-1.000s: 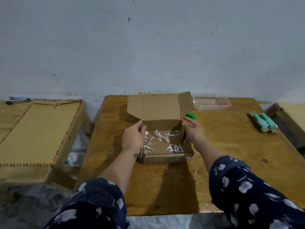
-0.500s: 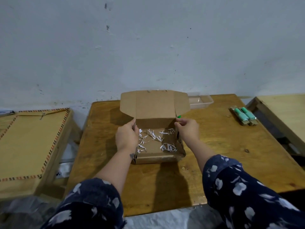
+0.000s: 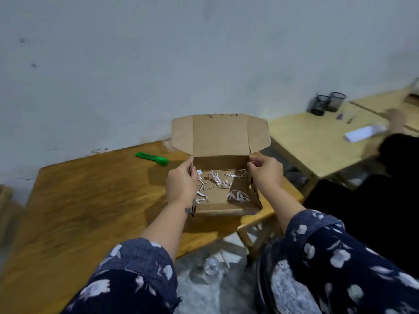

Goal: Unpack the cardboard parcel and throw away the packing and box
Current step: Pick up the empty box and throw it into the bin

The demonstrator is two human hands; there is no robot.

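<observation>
An open brown cardboard box point(image 3: 221, 141) with its lid flap standing up is held over the right end of the wooden table point(image 3: 90, 200). My left hand point(image 3: 181, 182) grips its left wall and my right hand point(image 3: 266, 175) grips its right wall. White shredded paper strips point(image 3: 217, 184) lie scattered on the box's floor. Nothing else shows inside the box.
A green utility knife point(image 3: 152, 158) lies on the table to the box's left. A lighter table point(image 3: 317, 137) to the right holds two black mesh cups point(image 3: 328, 103) and white paper point(image 3: 362, 132). A person in black point(image 3: 394, 155) sits at the far right. A clear round object point(image 3: 212, 267) lies on the floor.
The box has been carried rightward from the table's middle to its right end, with both hands still holding its sides. The view has swung right, so the green knife now lies left of the box.
</observation>
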